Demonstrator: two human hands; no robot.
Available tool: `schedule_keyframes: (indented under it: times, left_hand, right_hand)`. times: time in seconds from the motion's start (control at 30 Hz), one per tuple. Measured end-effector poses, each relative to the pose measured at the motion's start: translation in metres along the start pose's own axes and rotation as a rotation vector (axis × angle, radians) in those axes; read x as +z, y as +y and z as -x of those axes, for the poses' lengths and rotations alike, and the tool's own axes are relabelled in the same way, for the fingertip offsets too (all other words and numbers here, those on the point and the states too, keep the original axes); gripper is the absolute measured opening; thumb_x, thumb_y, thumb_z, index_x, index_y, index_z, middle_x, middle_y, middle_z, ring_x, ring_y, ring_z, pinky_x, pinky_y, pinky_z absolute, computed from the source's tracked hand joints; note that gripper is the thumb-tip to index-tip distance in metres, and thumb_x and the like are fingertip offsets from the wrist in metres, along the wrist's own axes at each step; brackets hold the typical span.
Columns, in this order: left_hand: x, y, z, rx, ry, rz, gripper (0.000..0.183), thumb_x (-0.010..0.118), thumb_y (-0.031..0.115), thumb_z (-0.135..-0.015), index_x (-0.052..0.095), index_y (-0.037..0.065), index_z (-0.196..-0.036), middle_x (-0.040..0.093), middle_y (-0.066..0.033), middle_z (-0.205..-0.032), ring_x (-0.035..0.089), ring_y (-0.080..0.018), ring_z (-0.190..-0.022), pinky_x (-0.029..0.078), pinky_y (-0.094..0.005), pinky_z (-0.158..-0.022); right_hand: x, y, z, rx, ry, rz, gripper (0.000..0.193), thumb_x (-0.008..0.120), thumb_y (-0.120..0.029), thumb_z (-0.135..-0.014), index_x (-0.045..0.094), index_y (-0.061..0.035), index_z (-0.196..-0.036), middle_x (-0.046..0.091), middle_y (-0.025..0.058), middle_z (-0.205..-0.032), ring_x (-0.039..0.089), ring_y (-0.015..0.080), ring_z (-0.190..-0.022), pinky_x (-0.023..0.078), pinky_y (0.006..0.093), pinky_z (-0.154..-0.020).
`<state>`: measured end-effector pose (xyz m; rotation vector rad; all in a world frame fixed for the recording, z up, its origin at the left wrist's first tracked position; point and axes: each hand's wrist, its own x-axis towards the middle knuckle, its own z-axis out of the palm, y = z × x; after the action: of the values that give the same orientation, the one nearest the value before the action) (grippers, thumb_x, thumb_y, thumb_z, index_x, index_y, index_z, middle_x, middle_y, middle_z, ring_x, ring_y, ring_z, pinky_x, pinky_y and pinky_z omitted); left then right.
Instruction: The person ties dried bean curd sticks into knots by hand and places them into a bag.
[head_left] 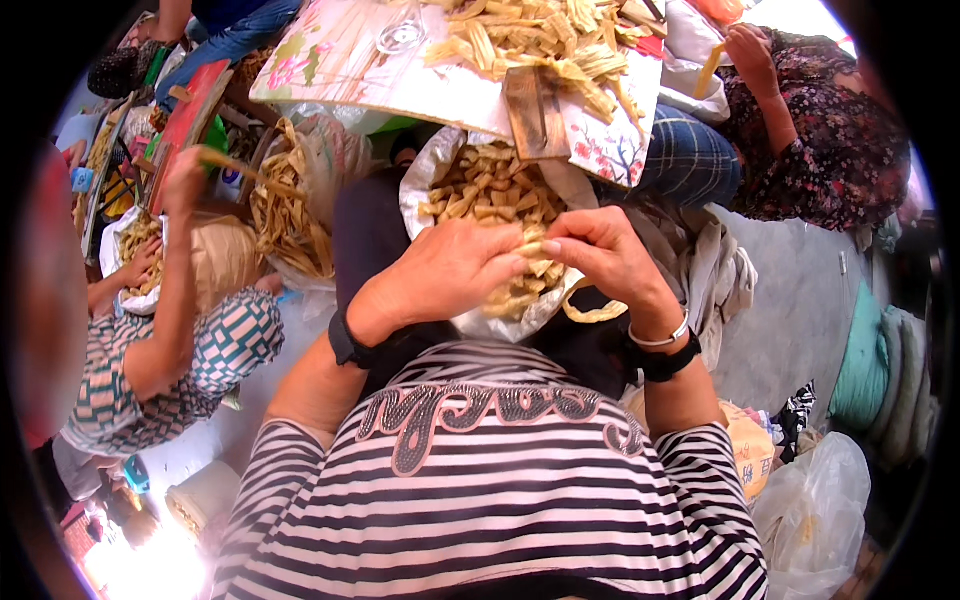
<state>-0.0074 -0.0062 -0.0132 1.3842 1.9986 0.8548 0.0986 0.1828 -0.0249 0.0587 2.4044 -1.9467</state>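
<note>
Over a white sack [425, 180] between my knees, both my hands meet around a pale yellow, pliable strip [600, 316]. Its loose end curls below my right hand [605, 255], whose thumb and forefinger pinch it. My left hand [450, 268] has its fingers closed on the other part of the strip; how it is folded there is hidden by the fingers. Many short, folded yellow-tan pieces [490, 180] fill the sack below and beyond my hands. Whether the strip is plant stalk or bean curd skin, I cannot tell.
Ahead stands a floral-patterned table [340, 60] heaped with longer yellow strips [540, 35]. A wooden block with a dark metal piece [535, 112] sits at its near edge. Co-workers sit left and right, handling strips. A plastic bag of strips [285, 200] stands left; a clear bag [815, 515] lies right.
</note>
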Motion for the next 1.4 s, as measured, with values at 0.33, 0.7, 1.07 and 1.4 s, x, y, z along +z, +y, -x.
schedule_keyframes:
  times: [0.33,0.7,1.07,1.4]
  left_hand:
    - [-0.036,-0.042,-0.084,-0.080,0.342,-0.083,0.020,0.055,0.029,-0.083,0.061,0.011,-0.089,0.061,-0.0139,-0.068,0.060,-0.0335,-0.067,0.044,-0.0409,-0.058]
    - [-0.033,-0.031,-0.068,-0.268,0.155,-0.233,0.036,0.052,0.045,-0.081,0.066,0.013,-0.090,0.063,-0.0133,-0.070,0.062,-0.0341,-0.071,0.047,-0.0443,-0.062]
    - [0.024,0.002,-0.040,0.004,0.570,1.228,0.031,0.035,0.028,-0.099,0.052,0.003,-0.097,0.058,-0.0032,-0.075,0.056,-0.0128,-0.069,0.047,-0.0255,-0.064]
    - [-0.028,0.020,-0.028,0.443,1.285,0.680,0.032,0.042,0.034,-0.096,0.050,0.006,-0.083,0.040,0.0025,-0.061,0.035,-0.0054,-0.049,0.025,-0.0190,-0.045]
  right_hand:
    - [-0.059,0.014,-0.078,0.031,0.221,0.069,0.019,0.056,-0.015,-0.078,0.061,0.0025,-0.071,0.050,-0.0007,-0.057,0.044,0.0062,-0.054,0.034,0.0235,-0.047]
    - [-0.063,0.038,-0.085,0.021,0.528,0.585,0.018,0.061,-0.014,-0.076,0.064,-0.0004,-0.064,0.059,0.0143,-0.057,0.056,0.0248,-0.049,0.044,0.0352,-0.050]
    - [0.032,0.003,-0.037,0.092,0.085,-0.515,0.020,0.052,-0.018,-0.091,0.059,-0.0012,-0.082,0.055,0.0026,-0.059,0.048,0.0081,-0.046,0.038,0.0225,-0.044]
    - [0.034,-0.065,-0.007,-0.053,0.051,-0.220,0.011,0.053,-0.010,-0.088,0.060,-0.0026,-0.085,0.051,0.0051,-0.057,0.051,0.0174,-0.050,0.038,0.0292,-0.046]
